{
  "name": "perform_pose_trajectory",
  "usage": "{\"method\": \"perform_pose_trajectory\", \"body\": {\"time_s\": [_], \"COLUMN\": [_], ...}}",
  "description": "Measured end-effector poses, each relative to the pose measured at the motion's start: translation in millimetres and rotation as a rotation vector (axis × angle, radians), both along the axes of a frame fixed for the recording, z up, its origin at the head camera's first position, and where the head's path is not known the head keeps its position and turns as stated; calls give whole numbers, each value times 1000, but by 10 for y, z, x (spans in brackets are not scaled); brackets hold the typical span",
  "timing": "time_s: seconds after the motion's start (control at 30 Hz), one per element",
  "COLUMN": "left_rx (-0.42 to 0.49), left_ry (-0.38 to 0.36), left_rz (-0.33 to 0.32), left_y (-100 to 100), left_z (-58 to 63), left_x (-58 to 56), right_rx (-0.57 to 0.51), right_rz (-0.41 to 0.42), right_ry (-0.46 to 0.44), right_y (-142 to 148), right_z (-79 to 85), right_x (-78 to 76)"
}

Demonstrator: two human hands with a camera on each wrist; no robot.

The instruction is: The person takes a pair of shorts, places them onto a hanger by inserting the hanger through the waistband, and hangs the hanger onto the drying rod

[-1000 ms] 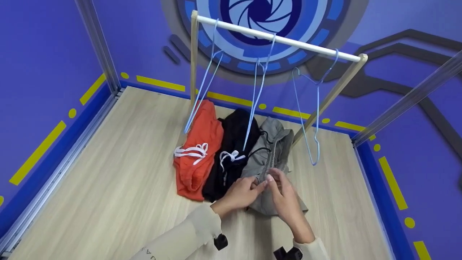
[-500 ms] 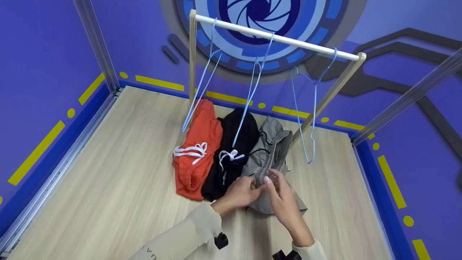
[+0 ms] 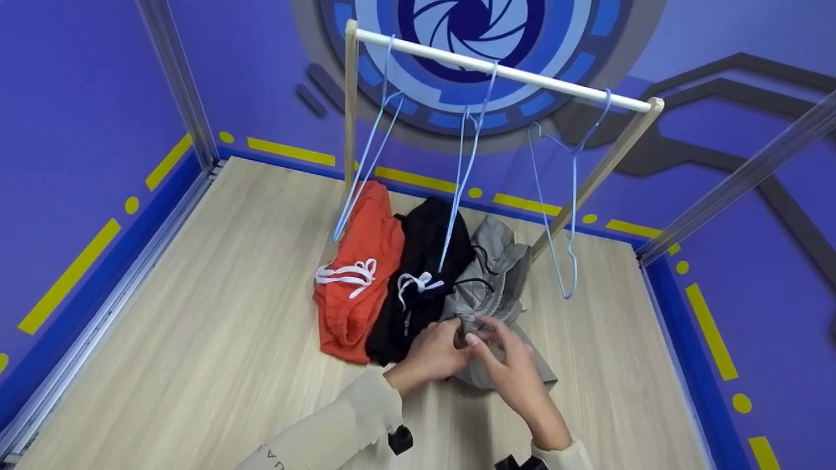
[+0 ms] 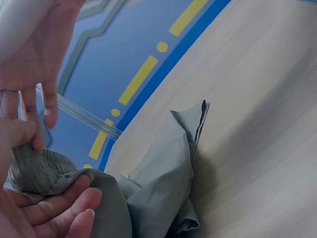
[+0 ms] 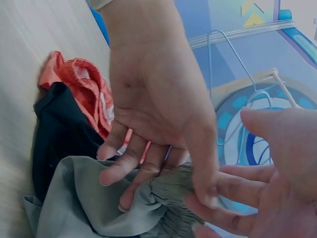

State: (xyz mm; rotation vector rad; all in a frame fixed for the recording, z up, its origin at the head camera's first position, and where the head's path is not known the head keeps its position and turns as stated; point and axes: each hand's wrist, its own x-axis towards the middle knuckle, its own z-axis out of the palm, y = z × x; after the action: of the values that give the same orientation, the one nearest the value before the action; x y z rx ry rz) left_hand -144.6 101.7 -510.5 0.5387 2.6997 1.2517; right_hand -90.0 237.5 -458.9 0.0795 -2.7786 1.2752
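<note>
Grey shorts with a gathered elastic waistband and dark cords lie at the right end of a row of clothes. My left hand pinches the waistband, thumb on one side and fingers curled beneath, as the right wrist view shows. Close beside it, my right hand has its thumb apart and its fingers fairly straight, their tips at the waistband by the left thumb. Black clothing with a white tied cord lies left of the grey shorts. Beyond it is an orange garment, also with a white cord.
Behind the clothes stands a rack with a white rail and wooden posts. Blue hangers hang from it: a left one, a middle one and a right one. Blue patterned walls enclose the wooden surface.
The grey waistband is more bunched at the left hand, and its opening has sunk toward me. My right hand has shifted slightly down and left. The hangers, orange garment and black clothing remain in place.
</note>
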Motion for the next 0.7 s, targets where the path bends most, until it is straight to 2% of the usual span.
{"method": "perform_pose_trajectory", "body": {"time_s": [0.13, 0.3, 0.5, 0.7], "left_rx": [44, 46, 29, -20], "left_ry": [37, 35, 11, 6], "left_rz": [-11, 2, 21, 68], "left_y": [4, 14, 22, 23], "left_z": [2, -3, 7, 11], "left_x": [14, 24, 18, -3], "right_rx": [13, 56, 66, 75], "right_rz": [-69, -108, -78, -19], "right_ry": [-17, -5, 24, 64], "right_y": [35, 44, 46, 41], "right_z": [43, 36, 0, -49], "right_x": [14, 25, 14, 10]}}
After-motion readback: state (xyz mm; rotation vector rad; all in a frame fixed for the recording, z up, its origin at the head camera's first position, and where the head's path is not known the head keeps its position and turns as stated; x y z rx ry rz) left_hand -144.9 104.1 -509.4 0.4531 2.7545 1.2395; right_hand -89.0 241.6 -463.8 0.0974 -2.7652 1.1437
